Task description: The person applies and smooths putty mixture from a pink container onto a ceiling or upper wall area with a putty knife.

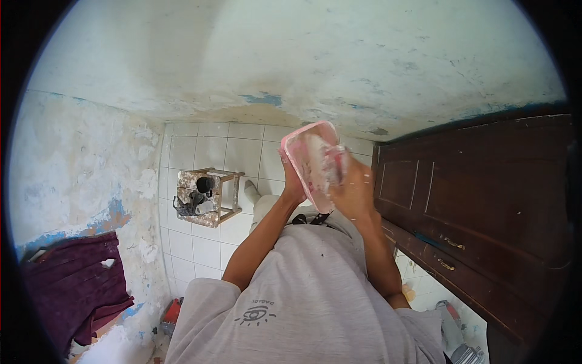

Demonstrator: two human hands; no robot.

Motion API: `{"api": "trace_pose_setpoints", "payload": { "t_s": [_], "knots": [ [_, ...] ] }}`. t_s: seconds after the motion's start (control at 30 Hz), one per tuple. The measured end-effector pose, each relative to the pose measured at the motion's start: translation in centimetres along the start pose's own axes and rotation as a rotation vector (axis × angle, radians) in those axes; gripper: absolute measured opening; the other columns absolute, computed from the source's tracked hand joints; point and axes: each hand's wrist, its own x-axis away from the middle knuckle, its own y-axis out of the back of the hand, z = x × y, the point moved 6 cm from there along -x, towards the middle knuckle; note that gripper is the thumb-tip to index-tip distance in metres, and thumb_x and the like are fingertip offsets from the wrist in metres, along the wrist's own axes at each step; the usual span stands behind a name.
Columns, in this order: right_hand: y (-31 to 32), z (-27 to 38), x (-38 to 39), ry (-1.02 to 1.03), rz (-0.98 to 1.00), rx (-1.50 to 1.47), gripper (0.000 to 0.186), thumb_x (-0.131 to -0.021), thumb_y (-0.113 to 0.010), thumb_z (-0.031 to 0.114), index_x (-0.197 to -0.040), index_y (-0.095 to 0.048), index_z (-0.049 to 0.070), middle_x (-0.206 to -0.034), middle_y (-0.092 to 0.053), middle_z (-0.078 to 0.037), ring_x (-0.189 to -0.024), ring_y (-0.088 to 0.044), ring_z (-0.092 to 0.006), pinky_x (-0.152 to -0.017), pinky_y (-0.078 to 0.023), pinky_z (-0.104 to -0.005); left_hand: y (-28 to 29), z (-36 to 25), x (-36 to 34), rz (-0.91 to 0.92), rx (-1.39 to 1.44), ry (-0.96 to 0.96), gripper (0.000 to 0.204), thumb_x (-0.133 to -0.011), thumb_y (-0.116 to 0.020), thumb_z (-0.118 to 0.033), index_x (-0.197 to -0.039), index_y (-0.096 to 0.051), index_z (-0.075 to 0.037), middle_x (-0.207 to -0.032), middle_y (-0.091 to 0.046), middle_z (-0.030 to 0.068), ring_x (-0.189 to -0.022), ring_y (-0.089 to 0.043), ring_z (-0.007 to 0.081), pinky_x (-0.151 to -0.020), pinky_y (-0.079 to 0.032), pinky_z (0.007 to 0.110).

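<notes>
A pink rectangular plastic tray [293, 159] is held up, tilted, in front of my body. Whitish paste coats its inside. My left hand [292, 181] grips the tray along its left side and underneath, with the fingers partly hidden behind it. Over the tray's right half, my right hand [356, 191] is closed around a paste-smeared tool [333, 165]. The tool is whitish with some red and blurred by motion, so its exact kind does not show. Its end lies over the paste inside the tray.
Ahead rises a pale, patchy wall [339, 67] with peeling blue spots. A paint-spattered wooden stool [212, 217] bearing a black cup [205, 184] stands on white tiles. Dark wooden furniture [473, 194] with brass handles lines the right. Purple cloth [79, 285] hangs at the left.
</notes>
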Motion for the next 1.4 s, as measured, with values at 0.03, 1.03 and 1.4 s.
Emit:
{"api": "trace_pose_setpoints", "payload": {
  "t_s": [0.03, 1.03, 1.4],
  "knots": [
    [0.2, -0.2, 0.1, -0.042, 0.006, -0.032, 0.025, -0.088, -0.058, 0.010, -0.110, -0.062, -0.002, -0.100, -0.067, -0.027, -0.087, -0.066, -0.0451, -0.078, -0.054, -0.0481, 0.1, 0.0, 0.0, 0.004, 0.004, -0.016, 0.092, -0.088, -0.019, -0.083, -0.151, -0.030, -0.017, -0.145, -0.044, 0.0084, -0.132, -0.047, 0.0270, -0.111, -0.040, 0.044],
    [0.8, 0.6, 0.0, -0.053, -0.052, 0.268, 0.045, -0.073, -0.066, 0.003, -0.118, -0.063, 0.001, -0.103, -0.069, -0.018, -0.078, -0.068, -0.0358, -0.068, -0.055, -0.0434, -1.4, -0.5, 0.3, 0.047, 0.087, -0.005, 0.075, -0.100, -0.024, -0.067, -0.150, -0.033, -0.012, -0.146, -0.045, 0.0116, -0.129, -0.051, 0.0277, -0.105, -0.046, 0.044],
    [-0.1, 0.0, 1.0, -0.034, 0.022, 0.266, 0.045, -0.074, -0.068, 0.008, -0.118, -0.062, 0.002, -0.106, -0.068, -0.019, -0.088, -0.068, -0.0378, -0.073, -0.056, -0.0451, -0.1, -0.1, 0.7, -0.010, 0.027, 0.039, 0.091, -0.092, -0.017, -0.079, -0.153, -0.029, -0.013, -0.150, -0.041, 0.0117, -0.134, -0.046, 0.0294, -0.110, -0.042, 0.044]
  ]
}}
